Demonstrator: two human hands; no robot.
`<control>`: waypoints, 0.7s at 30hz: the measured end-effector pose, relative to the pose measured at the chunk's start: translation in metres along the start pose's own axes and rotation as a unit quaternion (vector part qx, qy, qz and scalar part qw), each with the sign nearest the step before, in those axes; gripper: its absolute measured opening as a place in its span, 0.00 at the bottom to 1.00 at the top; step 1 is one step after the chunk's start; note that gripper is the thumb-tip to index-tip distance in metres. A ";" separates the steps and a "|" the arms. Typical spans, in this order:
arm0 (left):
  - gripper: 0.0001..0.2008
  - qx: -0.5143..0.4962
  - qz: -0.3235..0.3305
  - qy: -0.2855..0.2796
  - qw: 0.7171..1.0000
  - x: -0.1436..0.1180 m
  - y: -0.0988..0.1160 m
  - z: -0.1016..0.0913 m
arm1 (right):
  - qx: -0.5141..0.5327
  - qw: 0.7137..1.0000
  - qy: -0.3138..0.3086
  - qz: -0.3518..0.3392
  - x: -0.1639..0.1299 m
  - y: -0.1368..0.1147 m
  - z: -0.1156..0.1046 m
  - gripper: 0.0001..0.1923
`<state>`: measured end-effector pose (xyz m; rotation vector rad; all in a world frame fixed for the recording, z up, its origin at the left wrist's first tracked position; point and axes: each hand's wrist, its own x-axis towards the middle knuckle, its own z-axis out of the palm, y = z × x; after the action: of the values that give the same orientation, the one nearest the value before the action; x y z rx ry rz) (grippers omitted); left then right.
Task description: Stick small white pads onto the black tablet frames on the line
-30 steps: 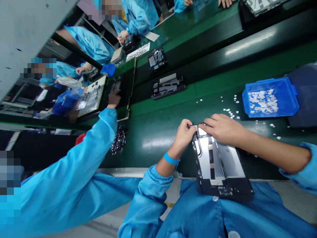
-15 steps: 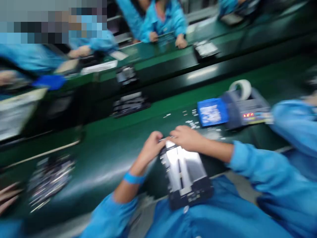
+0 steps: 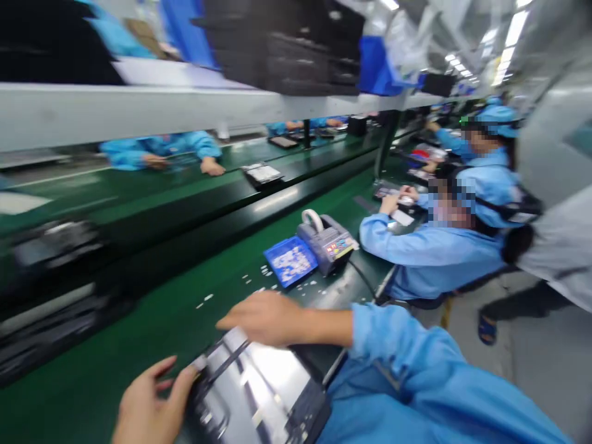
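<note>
An opened tablet-like device [image 3: 259, 382], with silver panels, dark strips and a black frame, lies tilted at the front edge of the green bench, close to my body. My left hand [image 3: 150, 404] is at its left corner. The thumb touches that corner, while the other fingers curve apart from the thumb outside the frame. Over the far edge lies my right hand [image 3: 268, 317], palm down and fingers bent together. Its fingertips are partly hidden and smeared, so what they pinch cannot be made out. A pale patch shows just beneath them.
A grey tape dispenser [image 3: 326, 243] with a red display stands beyond, beside a blue tray [image 3: 291, 260] of small white pieces. More white bits [image 3: 208, 298] lie scattered. Dark devices [image 3: 50, 314] sit at left. A shelf [image 3: 161, 114] crosses above. A co-worker [image 3: 435, 246] sits at right.
My view has swung right and up, showing the shelf and the co-workers at right. My hands, together at the device's far edge before, are now apart, the left at the corner.
</note>
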<state>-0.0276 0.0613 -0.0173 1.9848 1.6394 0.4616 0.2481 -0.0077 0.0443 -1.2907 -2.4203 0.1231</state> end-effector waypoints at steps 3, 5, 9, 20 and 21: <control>0.39 -0.131 -0.064 0.077 0.986 -0.079 -0.001 0.007 | 0.163 0.963 0.064 0.206 -0.064 -0.027 0.012 0.22; 0.39 -0.194 -0.069 0.027 0.978 -0.122 0.004 0.023 | 0.206 0.946 0.023 0.249 -0.108 -0.040 0.033 0.26; 0.40 -0.278 -0.062 -0.035 0.958 -0.161 0.019 0.045 | 0.174 0.957 0.004 0.233 -0.159 -0.056 0.076 0.41; 0.41 -0.383 -0.204 0.157 0.887 -0.160 -0.034 -0.078 | 0.268 0.960 0.014 0.087 -0.113 -0.073 0.039 0.41; 0.41 -0.361 -0.227 0.171 0.888 -0.154 -0.056 -0.099 | 0.273 0.955 0.023 0.117 -0.114 -0.065 0.040 0.38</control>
<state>-0.1610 -0.0640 0.0397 0.9741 1.7132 1.0889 0.2387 -0.1338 -0.0102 -1.2792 -1.9744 0.7595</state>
